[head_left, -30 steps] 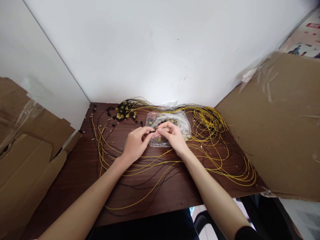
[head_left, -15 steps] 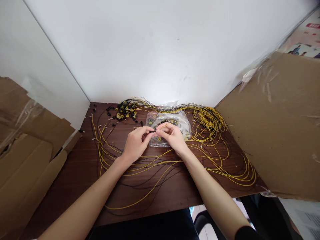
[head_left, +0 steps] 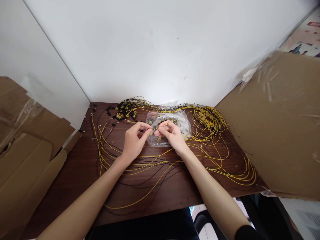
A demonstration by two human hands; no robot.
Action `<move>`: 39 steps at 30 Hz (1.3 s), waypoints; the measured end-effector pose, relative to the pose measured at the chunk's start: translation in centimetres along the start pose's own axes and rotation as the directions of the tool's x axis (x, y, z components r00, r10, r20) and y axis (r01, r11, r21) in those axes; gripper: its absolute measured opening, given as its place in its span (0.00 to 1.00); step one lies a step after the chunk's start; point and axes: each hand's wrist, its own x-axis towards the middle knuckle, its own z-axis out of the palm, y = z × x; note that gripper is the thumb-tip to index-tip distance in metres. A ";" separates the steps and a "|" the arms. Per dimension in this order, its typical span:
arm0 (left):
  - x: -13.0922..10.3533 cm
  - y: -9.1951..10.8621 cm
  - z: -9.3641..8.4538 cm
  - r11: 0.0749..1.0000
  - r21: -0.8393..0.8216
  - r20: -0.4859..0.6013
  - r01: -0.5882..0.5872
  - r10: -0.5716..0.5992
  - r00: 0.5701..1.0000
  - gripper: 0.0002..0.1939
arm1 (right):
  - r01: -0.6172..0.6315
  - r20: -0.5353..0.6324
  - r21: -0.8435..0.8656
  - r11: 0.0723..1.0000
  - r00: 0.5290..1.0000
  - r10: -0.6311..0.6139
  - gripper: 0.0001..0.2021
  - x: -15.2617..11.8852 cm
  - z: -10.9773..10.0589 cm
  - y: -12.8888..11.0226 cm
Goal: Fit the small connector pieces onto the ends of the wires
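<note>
Above a clear plastic bag, my left hand and my right hand face each other with their fingertips a short gap apart. Thumb and index finger of each are pinched on a thin wire, which spans the gap and looks partly yellow. Its exact end at the left fingertips is too small to make out. Inside the bag show small yellow and black parts. Behind my left hand lies a pile of black and yellow connectors joined to wires.
A coiled bundle of yellow and black wires lies at the right rear. Loose yellow wires cross the brown table under my forearms. Cardboard borders the right side, more cardboard the left, and a white wall the back.
My fingertips have drawn slightly apart, the left hand shifting a little left. The small black piece earlier seen between them no longer shows; a thin wire spans the gap.
</note>
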 end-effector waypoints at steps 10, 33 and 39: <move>0.9 -0.3 0.2 0.858 -0.499 -0.180 0.122 -0.240 0.954 0.10 | 0.030 -0.015 -0.083 0.996 0.999 -0.031 0.12 0.0 0.1 -0.2; 0.1 -0.1 0.4 0.931 -0.314 0.047 0.185 -0.179 0.983 0.13 | 0.153 -0.338 0.275 0.949 0.940 -0.053 0.18 0.3 -0.5 -0.4; -0.1 -0.1 0.3 0.966 -0.201 0.076 0.162 -0.150 0.986 0.13 | 0.094 -0.326 0.357 0.929 0.945 0.029 0.16 0.3 -0.4 -0.8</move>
